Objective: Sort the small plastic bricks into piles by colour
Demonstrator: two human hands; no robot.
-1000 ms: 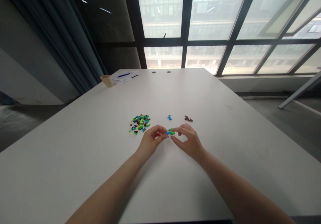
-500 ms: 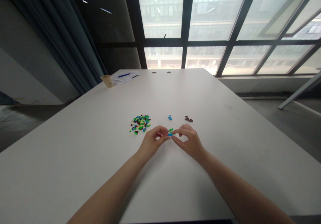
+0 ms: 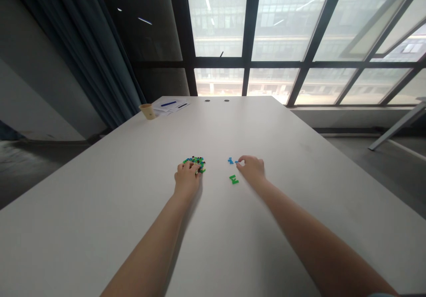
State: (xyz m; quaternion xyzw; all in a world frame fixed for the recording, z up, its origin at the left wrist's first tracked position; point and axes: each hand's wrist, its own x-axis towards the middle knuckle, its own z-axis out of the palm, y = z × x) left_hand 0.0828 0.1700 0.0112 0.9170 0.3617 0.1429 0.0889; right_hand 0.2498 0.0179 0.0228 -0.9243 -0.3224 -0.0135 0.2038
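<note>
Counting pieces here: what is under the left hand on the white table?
Small green, blue and black plastic bricks show beyond the fingertips of the left hand; what lies beneath its palm is covered and cannot be seen.

readable text: none | papers on far table end (image 3: 169,107): too small to read

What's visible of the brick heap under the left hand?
A small, compact heap of plastic building bricks in bright green, blue and a dark shade, black or dark brown. Individual brick shapes are too small to make out. It lies on the white tabletop, to the left of a few separate blue bricks. The left hand sits over its near side, touching it and hiding part of it, so its full extent cannot be seen.
</note>
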